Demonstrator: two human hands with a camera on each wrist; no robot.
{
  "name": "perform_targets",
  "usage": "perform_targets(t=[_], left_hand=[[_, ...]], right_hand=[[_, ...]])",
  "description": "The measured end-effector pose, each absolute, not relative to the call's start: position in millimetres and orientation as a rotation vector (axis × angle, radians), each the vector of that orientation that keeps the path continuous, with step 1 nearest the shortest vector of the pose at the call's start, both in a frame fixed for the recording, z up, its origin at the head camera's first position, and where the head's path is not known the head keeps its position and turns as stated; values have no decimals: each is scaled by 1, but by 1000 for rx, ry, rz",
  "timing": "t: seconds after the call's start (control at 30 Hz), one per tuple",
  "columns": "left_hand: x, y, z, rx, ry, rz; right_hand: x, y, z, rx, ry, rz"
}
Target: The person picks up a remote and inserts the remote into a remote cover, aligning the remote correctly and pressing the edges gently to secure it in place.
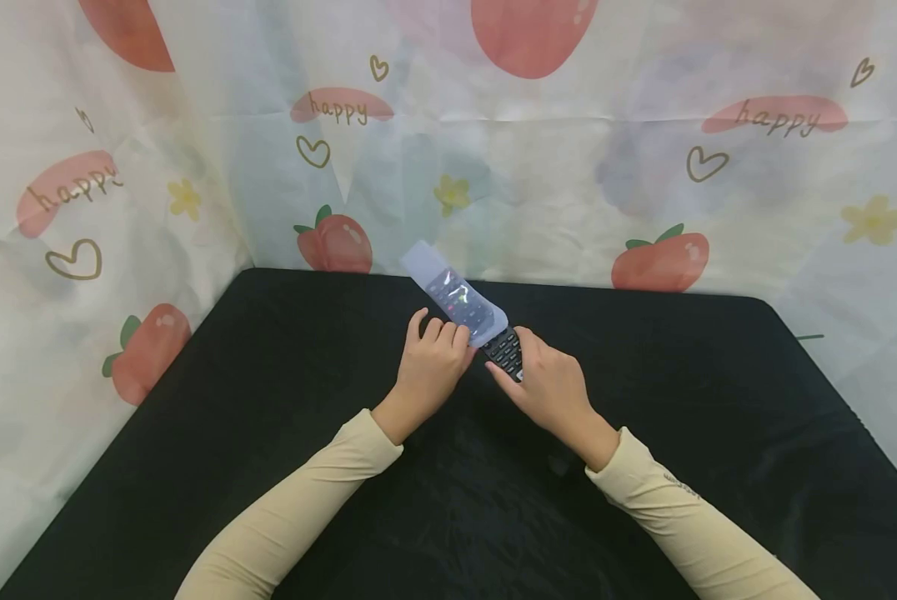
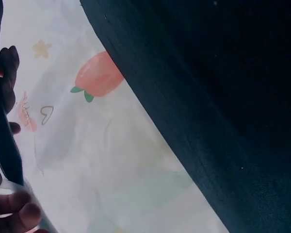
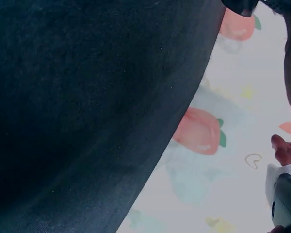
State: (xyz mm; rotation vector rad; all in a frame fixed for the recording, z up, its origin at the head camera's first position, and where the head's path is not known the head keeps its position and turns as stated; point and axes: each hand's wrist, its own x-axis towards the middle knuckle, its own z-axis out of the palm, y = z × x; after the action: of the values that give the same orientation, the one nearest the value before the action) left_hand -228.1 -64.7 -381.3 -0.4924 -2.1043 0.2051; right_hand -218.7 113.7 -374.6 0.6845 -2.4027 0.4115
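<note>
A black remote control (image 1: 505, 353) sits partly inside a translucent whitish sleeve (image 1: 428, 262), its keypad showing through. My right hand (image 1: 549, 383) grips the bare lower end of the remote. At the sleeve's open edge, my left hand (image 1: 432, 358) pinches the plastic with curled fingers. Both hands are held over the black table. In the left wrist view the remote (image 2: 7, 150) runs down into the sleeve (image 2: 43, 221) beside my left fingertips (image 2: 26, 216). The right wrist view shows the remote's rounded end (image 3: 287, 201) at the right edge.
A black cloth covers the table (image 1: 306, 533). Behind and to the left and right stands a pale curtain (image 1: 538, 200) printed with fruit, hearts and flowers, meeting the table's back edge.
</note>
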Motion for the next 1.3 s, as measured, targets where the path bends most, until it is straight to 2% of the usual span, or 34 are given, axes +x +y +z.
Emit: perform_targets(t=[0.63,0.77,1.1,1.3], left_hand=[[-232,-66,-380,-780,-1965,246],[-230,-63,-381,-744,-1968,226],[-233,-67,-381,-466,-2143,169],[-238,-76,-376,-450,-2084,213]], right_hand=[[-215,107,-373,667,-2456,489],[-217,107,-373,675,-2450,492],[-222,111,-367,681,-2449,624],[-220,114,-369,719,-2460,655]])
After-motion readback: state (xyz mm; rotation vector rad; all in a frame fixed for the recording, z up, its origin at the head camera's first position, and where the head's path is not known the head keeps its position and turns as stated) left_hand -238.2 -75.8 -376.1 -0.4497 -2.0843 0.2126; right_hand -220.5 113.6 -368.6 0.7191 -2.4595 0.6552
